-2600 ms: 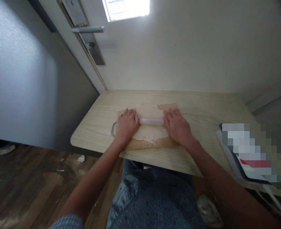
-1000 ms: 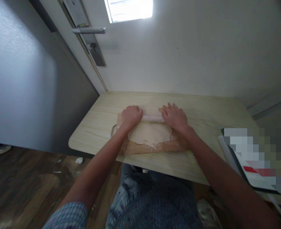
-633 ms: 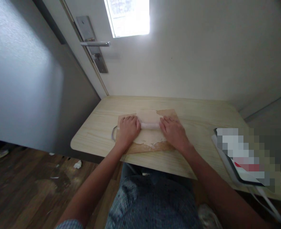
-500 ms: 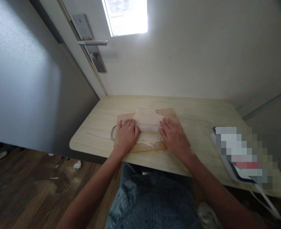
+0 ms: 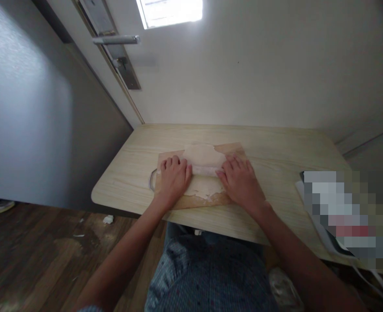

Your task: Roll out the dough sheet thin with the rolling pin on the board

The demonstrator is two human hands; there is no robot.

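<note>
A thin, flat sheet of pale dough [image 5: 206, 185] with ragged edges lies on a wooden cutting board [image 5: 184, 202]. Across it runs a floury, light-coloured rolling pin [image 5: 206, 170], its middle showing between my hands. My left hand [image 5: 174, 177] presses on the pin's left end, fingers curled over it. At the other end my right hand [image 5: 242, 182] bends its fingers over the pin in the same way. Both ends of the pin are hidden under my hands. Dough shows on the far and near sides of the pin.
The board's metal handle [image 5: 152, 180] sticks out at left. A pale wooden table [image 5: 282, 151] carries it, against a door with a lever handle [image 5: 116, 40]. On the right lies a blurred-out flat object [image 5: 337, 212] with a white cable. Scraps litter the floor [image 5: 41, 247].
My fingers are curled more over the rolling pin, which has shifted slightly across the dough. The view has also moved a little. The board and dough lie much as before.
</note>
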